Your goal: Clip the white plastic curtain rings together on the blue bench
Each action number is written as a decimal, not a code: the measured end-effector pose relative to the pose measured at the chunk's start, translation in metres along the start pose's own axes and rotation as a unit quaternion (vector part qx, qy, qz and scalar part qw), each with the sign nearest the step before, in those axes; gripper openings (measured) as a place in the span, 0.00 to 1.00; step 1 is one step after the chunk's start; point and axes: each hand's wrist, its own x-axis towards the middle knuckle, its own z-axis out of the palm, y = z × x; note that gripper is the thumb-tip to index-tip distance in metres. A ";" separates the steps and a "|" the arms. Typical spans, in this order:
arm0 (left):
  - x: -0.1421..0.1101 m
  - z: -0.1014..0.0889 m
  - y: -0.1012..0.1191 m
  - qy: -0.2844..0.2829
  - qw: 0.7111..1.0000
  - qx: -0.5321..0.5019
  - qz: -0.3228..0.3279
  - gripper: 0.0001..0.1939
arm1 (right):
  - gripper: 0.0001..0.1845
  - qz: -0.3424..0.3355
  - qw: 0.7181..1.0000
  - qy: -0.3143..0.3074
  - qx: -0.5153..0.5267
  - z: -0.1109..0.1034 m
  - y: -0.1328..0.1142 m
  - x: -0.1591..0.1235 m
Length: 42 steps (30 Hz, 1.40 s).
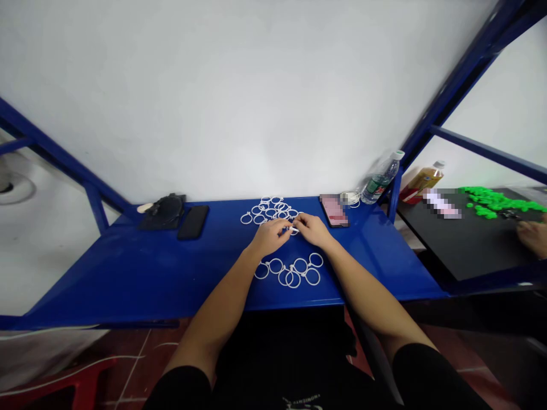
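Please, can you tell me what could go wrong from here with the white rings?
The left hand and right hand work right between two groups of rings, so a wrist might sweep some out of place. The near group lies toward the front edge of the blue table; a forearm could perhaps push a ring off it.

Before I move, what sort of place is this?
Probably a small workshop bench: a blue table with white rings, and a neighbouring black table where another person's hand rests near green pieces.
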 end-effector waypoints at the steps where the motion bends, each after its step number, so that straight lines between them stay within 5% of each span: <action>1: 0.000 -0.001 0.000 0.001 1.000 0.001 -0.014 0.09 | 0.09 -0.018 1.000 0.017 0.013 0.000 0.000 0.000; 3: 0.000 -0.001 0.000 0.015 0.999 0.000 -0.039 0.07 | 0.11 -0.055 0.997 0.030 0.044 -0.001 -0.002 -0.001; 10: -0.001 0.002 -0.008 0.057 0.994 -0.050 -0.077 0.08 | 0.10 -0.118 0.987 -0.075 0.086 0.004 -0.006 -0.004; 20: -0.002 -0.002 -0.009 0.050 0.992 -0.078 -0.090 0.01 | 0.07 -0.132 0.989 -0.050 0.042 0.005 -0.007 -0.003; 35: -0.001 0.002 -0.013 -0.003 0.984 -0.131 -0.123 0.14 | 0.10 -0.157 0.984 -0.060 0.052 0.010 -0.009 -0.003; 39: 0.001 0.002 -0.012 0.023 0.984 -0.151 -0.095 0.15 | 0.10 -0.160 0.986 -0.022 0.052 0.008 -0.010 -0.004; 42: 0.004 0.001 -0.012 0.103 0.983 -0.115 -0.099 0.15 | 0.11 -0.146 0.987 0.059 0.039 0.004 -0.009 -0.005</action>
